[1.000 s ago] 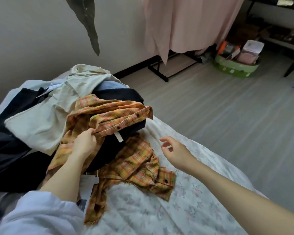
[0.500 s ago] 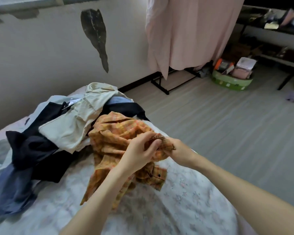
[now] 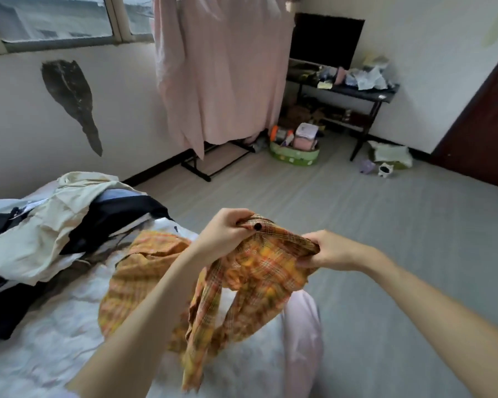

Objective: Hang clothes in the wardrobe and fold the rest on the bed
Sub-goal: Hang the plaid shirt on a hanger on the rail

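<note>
Two hands lift an orange plaid shirt above the bed — the left hand pinching a bunched edge with a dark button showing beside its fingers, the right hand gripping the cloth at the opposite end, so the fabric stretches between them. Below the hands the shirt hangs in loose folds, its lower part trailing onto the bed's pale cover. Left of the shirt, on the bed, lies a heap of clothes: a cream garment spread over black garments, with a strip of pale blue fabric between them. Beyond the bed, across the grey floor, a pink sheet drapes over a black rack near the window wall. Right of that rack — farther still from the bed — a green basket of small items sits on the floor, and behind it a dark worktop carries scattered clutter.
</note>
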Available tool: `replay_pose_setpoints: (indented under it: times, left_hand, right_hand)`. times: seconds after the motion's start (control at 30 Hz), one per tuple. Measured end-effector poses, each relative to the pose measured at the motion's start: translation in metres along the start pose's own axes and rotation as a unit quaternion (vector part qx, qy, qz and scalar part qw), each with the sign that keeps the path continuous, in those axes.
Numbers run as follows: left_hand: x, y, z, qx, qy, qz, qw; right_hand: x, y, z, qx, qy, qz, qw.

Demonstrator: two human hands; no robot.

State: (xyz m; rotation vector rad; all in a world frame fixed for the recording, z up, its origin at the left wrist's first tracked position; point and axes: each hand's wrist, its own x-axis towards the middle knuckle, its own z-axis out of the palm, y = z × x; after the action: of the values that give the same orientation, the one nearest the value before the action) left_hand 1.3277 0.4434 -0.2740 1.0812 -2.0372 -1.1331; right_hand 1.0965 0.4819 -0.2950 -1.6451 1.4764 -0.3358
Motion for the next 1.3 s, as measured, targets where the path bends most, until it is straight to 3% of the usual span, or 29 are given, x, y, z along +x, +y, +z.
replay_pose_setpoints:
  times: [0.17,0.37,0.57,0.8,0.93,1.1,1.3]
  left_hand:
    - [-0.004,0.089,0.052,-0.086,-0.038,0.049,0.994]
    - [-0.016,0.176,0.125,-0.172,-0.005,0.116,0.978]
    - [-0.029,0.202,0.187,-0.279,0.072,0.053,0.956]
    - [-0.035,0.201,0.243,-0.221,0.017,-0.008,0.975]
    - [-0.041,0.187,0.274,-0.027,-0.077,-0.023,0.996]
    - [-0.075,0.187,0.318,0.082,-0.249,-0.049,0.964]
    - [-0.123,0.254,0.369,-0.067,-0.232,0.157,0.958]
  right_hand:
    - [-0.117,0.042,-0.032,-0.008,0.083,0.050,0.995]
    - [-0.236,0.081,-0.052,0.017,0.229,0.088,0.969]
    - [-0.355,0.126,-0.049,0.057,0.285,0.148,0.945]
    - [-0.440,0.126,-0.033,0.114,0.390,0.144,0.902]
    - [-0.471,0.124,-0.019,0.135,0.432,0.157,0.878]
    - [-0.495,0.117,-0.009,0.165,0.520,0.196,0.815]
    - [-0.544,0.100,-0.032,0.281,0.693,0.198,0.633]
